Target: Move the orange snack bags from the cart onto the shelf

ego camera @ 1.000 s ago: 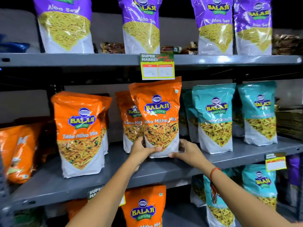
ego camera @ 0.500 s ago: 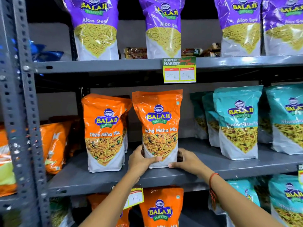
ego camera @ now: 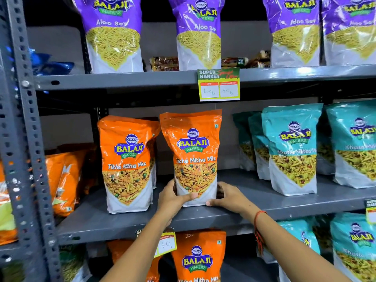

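An orange Tikha Mitha Mix bag (ego camera: 193,147) stands upright on the grey middle shelf (ego camera: 254,202). My left hand (ego camera: 173,198) grips its lower left corner, thumb across the front. My right hand (ego camera: 230,197) holds its lower right side, fingers behind the bag. Another orange bag (ego camera: 126,159) stands just to the left, with one more tucked behind it. A further orange bag (ego camera: 198,257) sits on the shelf below. The cart is out of view.
Teal snack bags (ego camera: 293,147) fill the right of the middle shelf. Purple Aloo Sev bags (ego camera: 114,31) line the top shelf above a price tag (ego camera: 218,84). A perforated grey upright (ego camera: 22,139) stands at left, with orange packets (ego camera: 63,180) leaning beyond it.
The view has shifted left and closer. The held orange bag has gone from tilted and raised to upright with its base on the shelf; both hands stay on it.
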`<state>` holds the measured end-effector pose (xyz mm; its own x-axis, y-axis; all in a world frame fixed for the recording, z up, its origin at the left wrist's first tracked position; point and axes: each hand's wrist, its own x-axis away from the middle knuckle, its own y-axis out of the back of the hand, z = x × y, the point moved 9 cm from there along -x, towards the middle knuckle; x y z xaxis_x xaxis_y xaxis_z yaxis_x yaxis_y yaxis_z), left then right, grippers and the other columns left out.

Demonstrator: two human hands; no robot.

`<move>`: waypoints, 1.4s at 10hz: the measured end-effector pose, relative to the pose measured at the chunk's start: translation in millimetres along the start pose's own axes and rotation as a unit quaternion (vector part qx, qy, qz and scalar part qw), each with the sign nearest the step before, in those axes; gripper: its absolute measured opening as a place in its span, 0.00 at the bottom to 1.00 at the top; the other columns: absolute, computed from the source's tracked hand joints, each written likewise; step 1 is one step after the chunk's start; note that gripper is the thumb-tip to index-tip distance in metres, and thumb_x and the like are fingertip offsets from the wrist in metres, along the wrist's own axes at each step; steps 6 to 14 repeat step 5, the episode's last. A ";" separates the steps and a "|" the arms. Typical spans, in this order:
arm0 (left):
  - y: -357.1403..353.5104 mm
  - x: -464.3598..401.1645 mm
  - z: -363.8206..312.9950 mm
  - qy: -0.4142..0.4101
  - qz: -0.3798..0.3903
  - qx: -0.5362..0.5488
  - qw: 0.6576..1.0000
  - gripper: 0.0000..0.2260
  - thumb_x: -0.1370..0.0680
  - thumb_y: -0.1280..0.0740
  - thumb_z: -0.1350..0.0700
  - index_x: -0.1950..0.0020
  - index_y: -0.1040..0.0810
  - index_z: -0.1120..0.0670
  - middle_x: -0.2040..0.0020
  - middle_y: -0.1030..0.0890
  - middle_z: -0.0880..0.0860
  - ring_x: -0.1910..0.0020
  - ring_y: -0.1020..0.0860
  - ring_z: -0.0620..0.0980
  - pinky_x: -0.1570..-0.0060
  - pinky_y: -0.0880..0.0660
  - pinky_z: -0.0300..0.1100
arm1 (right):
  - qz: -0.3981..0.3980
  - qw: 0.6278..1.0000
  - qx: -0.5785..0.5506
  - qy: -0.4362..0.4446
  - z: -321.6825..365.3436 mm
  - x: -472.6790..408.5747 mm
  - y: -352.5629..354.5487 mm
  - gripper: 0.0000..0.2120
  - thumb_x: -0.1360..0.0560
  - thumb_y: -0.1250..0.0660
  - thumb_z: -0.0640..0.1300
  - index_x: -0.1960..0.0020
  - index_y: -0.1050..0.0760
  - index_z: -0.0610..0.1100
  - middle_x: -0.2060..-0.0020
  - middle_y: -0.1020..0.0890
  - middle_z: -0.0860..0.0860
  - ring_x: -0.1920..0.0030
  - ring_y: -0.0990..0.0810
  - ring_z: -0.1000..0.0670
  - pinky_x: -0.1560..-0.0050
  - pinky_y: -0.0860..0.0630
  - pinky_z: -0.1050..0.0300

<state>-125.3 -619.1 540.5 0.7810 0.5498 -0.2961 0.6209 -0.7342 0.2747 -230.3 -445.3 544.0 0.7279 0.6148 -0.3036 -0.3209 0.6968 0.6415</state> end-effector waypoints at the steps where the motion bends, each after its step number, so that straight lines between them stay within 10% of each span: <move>1: 1.7 3.4 -0.2 0.005 0.006 0.002 1.000 0.41 0.44 0.19 0.43 0.34 0.29 0.46 0.37 0.20 0.49 0.40 0.22 0.49 0.37 0.24 0.52 | 0.010 1.000 -0.012 -0.009 -5.2 1.6 -1.1 0.42 0.40 0.20 0.53 0.31 0.32 0.46 0.34 0.22 0.50 0.37 0.22 0.51 0.37 0.25 0.57; 3: 3.8 7.9 3.2 0.023 0.025 0.013 0.999 0.53 0.45 0.18 0.45 0.24 0.40 0.49 0.29 0.27 0.51 0.31 0.27 0.52 0.32 0.28 0.53 | 0.014 0.999 -0.031 -0.033 -15.2 2.4 6.8 0.58 0.43 0.19 0.56 0.22 0.45 0.43 0.28 0.29 0.46 0.31 0.26 0.48 0.33 0.28 0.56; 5: 21.7 28.6 -0.7 -0.012 -0.041 -0.043 0.998 0.47 0.36 0.21 0.45 0.23 0.41 0.51 0.25 0.31 0.55 0.28 0.30 0.54 0.30 0.31 0.54 | -0.108 0.992 -0.063 -0.021 -4.2 27.5 25.8 0.44 0.32 0.24 0.53 0.24 0.41 0.44 0.28 0.29 0.44 0.30 0.28 0.46 0.33 0.30 0.52; 14: 21.7 28.6 -0.7 -0.012 -0.041 -0.043 0.998 0.47 0.36 0.21 0.45 0.23 0.41 0.51 0.25 0.31 0.55 0.28 0.30 0.54 0.30 0.31 0.54 | -0.108 0.992 -0.063 -0.021 -4.2 27.5 25.8 0.44 0.32 0.24 0.53 0.24 0.41 0.44 0.28 0.29 0.44 0.30 0.28 0.46 0.33 0.30 0.52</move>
